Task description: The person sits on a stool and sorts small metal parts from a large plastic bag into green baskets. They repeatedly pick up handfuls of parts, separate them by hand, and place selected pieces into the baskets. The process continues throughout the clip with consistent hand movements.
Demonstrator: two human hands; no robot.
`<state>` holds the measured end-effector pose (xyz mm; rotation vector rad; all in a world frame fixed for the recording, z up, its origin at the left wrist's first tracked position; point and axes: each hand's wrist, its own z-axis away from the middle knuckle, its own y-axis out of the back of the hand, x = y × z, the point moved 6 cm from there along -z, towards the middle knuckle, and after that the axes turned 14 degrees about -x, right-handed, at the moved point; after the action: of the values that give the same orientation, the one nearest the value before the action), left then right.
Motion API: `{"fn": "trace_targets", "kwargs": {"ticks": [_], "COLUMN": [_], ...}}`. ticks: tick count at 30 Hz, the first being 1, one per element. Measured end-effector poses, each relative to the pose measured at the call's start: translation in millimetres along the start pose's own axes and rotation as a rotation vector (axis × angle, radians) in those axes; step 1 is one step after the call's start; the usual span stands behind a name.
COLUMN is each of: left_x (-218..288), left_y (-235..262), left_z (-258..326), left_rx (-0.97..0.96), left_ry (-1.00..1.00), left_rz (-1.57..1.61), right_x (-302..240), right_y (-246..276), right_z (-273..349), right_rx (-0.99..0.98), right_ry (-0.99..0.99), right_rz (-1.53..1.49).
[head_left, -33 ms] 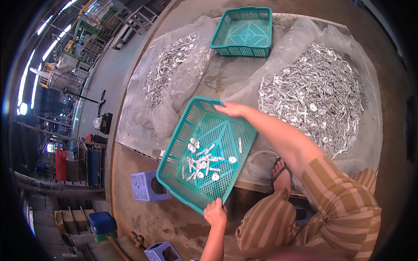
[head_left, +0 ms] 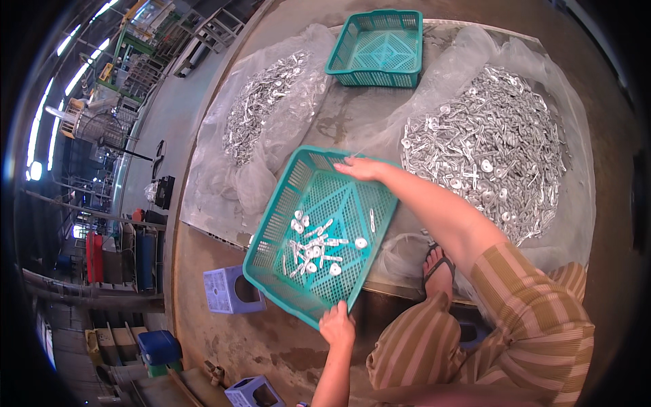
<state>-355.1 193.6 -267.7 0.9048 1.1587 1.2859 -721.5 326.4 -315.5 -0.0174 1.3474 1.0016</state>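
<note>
A green plastic basket (head_left: 271, 197) is held tilted between my hands. Several small silvery metal parts (head_left: 315, 247), some strips and some round discs, lie loose on its mesh floor. My left hand (head_left: 337, 324) grips the rim at the basket's near end, fingers curled over the edge. At the far end, my right hand (head_left: 359, 168) is hooked over the opposite rim, its thumb side along the edge. The undersides of both grips are hidden by the basket. To the right of it lies a large heap of similar metal parts (head_left: 485, 152) on pale netting (head_left: 468, 51).
A second green basket (head_left: 374, 76) stands at the far edge of the low platform. Beyond my basket, netting partly covers a smaller heap of metal parts (head_left: 261, 108). Purple plastic stools (head_left: 227, 292) stand on the floor at left. My sandalled foot (head_left: 439, 271) rests near the platform edge.
The basket has shifted very slightly up and to the left, along with my left hand. The metal parts inside keep nearly the same places.
</note>
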Motion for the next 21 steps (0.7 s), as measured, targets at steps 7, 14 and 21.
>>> {"fn": "trace_targets", "kwargs": {"ticks": [7,14,21], "left_x": [15,20,29], "left_y": [-29,18,86], "left_z": [-74,-79,-19], "left_rx": [-0.076,-0.027,0.028], "left_ry": [0.167,0.186,0.042], "left_rz": [-0.034,0.096,0.213], "right_x": [10,117,49], "right_y": [40,-92,-173], "right_z": [78,131,134], "right_rx": [0.054,-0.124,-0.342], "right_ry": [0.044,-0.080,-0.097], "right_rz": [-0.052,0.058,0.363]}}
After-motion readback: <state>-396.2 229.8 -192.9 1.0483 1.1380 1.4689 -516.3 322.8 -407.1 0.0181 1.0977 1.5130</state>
